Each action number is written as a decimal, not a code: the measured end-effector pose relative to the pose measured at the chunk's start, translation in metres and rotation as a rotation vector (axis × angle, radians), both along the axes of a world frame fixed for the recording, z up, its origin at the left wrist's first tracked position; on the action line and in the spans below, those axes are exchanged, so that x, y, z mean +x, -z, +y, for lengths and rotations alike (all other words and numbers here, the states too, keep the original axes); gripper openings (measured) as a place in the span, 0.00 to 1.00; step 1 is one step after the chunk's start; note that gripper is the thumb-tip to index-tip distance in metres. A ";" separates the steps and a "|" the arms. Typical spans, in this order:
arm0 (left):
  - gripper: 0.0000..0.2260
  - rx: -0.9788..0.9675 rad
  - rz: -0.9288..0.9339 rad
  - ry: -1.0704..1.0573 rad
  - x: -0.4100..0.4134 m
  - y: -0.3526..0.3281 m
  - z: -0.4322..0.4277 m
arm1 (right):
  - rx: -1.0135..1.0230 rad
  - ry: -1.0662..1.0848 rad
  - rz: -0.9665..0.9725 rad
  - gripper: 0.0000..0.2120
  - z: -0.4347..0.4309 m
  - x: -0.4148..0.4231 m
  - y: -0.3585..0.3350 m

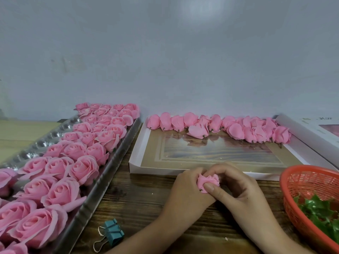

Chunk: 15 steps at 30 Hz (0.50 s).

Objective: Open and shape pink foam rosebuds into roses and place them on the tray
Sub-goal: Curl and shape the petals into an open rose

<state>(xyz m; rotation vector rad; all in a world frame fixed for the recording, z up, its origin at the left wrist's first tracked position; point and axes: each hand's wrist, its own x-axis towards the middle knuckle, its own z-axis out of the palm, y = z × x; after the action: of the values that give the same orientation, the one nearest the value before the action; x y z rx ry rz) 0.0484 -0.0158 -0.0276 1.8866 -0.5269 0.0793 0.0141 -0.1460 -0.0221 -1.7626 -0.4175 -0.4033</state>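
My left hand [185, 187] and right hand [236, 187] meet low over the bench [143, 198], fingers of both curled round one rosebud [207, 181], my right thumb pressing its near petals. The bud sits between my palms, petal face turned up towards me. The tray [110, 162] of finished roses [84, 169] lies off to my left, so the left hand is nearer; I judge it should carry the bloom across.

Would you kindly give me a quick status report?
Left hand, right hand: both pinching one rosebud, partly opened. Tray at left has empty cups. Nothing between.
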 end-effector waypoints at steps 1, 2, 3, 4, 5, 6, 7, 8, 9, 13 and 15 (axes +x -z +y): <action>0.07 0.000 0.000 0.004 0.000 0.000 0.000 | 0.005 0.001 0.006 0.06 0.000 0.000 0.000; 0.07 0.000 0.001 0.003 0.000 -0.001 0.000 | 0.009 0.003 0.011 0.07 0.001 -0.001 0.000; 0.07 -0.001 0.006 -0.001 0.000 -0.002 0.000 | 0.011 0.008 0.016 0.09 0.001 -0.001 0.000; 0.08 -0.007 0.013 0.002 0.000 -0.002 0.000 | 0.011 0.016 0.024 0.11 0.001 -0.001 0.000; 0.09 -0.016 0.020 0.015 0.000 -0.002 0.000 | 0.012 0.026 0.034 0.12 0.001 -0.001 0.001; 0.09 -0.020 0.024 0.031 0.001 -0.002 0.001 | 0.015 0.036 0.042 0.13 0.002 -0.002 0.001; 0.09 -0.020 0.023 0.042 0.001 -0.001 0.001 | 0.018 0.046 0.047 0.14 0.002 -0.002 0.000; 0.08 -0.016 0.021 0.042 0.002 -0.001 0.001 | 0.018 0.054 0.047 0.15 0.002 -0.002 0.000; 0.07 -0.008 0.018 0.036 0.002 0.000 0.002 | 0.013 0.059 0.044 0.14 0.002 -0.003 0.000; 0.06 0.014 -0.018 0.008 0.000 0.001 0.001 | -0.036 0.050 -0.008 0.07 0.001 -0.001 0.000; 0.05 0.012 -0.023 0.015 0.001 0.000 0.001 | -0.051 0.027 -0.026 0.05 0.000 -0.001 0.001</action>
<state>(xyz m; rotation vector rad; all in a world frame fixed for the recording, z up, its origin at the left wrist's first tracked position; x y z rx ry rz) 0.0492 -0.0150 -0.0280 1.8952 -0.5582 0.0877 0.0132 -0.1456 -0.0229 -1.8161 -0.4261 -0.4385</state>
